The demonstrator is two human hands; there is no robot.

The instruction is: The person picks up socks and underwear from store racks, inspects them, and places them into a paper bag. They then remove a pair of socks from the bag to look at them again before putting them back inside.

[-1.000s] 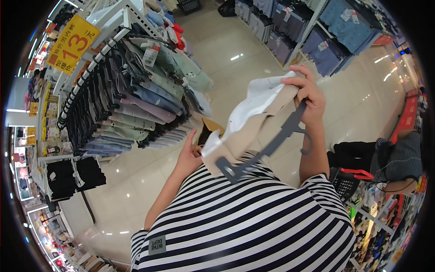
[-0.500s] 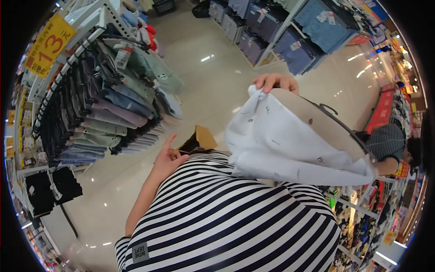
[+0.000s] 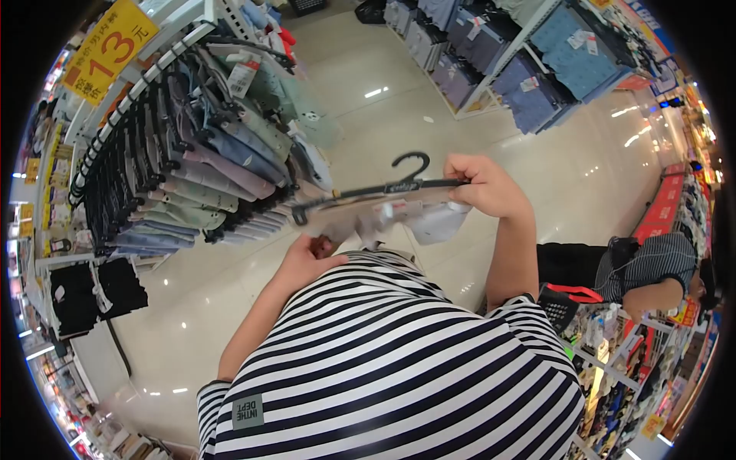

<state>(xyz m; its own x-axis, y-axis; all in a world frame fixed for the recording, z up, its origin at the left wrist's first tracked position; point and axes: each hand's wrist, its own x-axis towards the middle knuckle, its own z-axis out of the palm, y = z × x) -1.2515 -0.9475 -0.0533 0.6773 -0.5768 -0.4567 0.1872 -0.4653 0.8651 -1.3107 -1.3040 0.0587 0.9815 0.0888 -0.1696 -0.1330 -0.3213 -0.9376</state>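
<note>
A black clip hanger [image 3: 368,192] with its hook upward is held out in front of my striped shirt, and a white and beige garment [image 3: 441,222] hangs from it, partly blurred. My right hand [image 3: 487,188] pinches the hanger's right end. Beneath the hanger's left end, my left hand [image 3: 307,264] is closed on the garment's beige part, its fingertips partly hidden by the fabric.
On the left, a curved rack [image 3: 130,100] holds many hung garments under a yellow price sign [image 3: 111,50]. Folded clothes fill shelves [image 3: 529,84] at the upper right. Another person [image 3: 652,264] is at the right, beside a basket with a red handle [image 3: 563,303].
The garment and hanger have swung left and turned, so the hanger now lies nearly level and its hook shows. My right hand has moved onto the hanger; my left hand has closed on the fabric.
</note>
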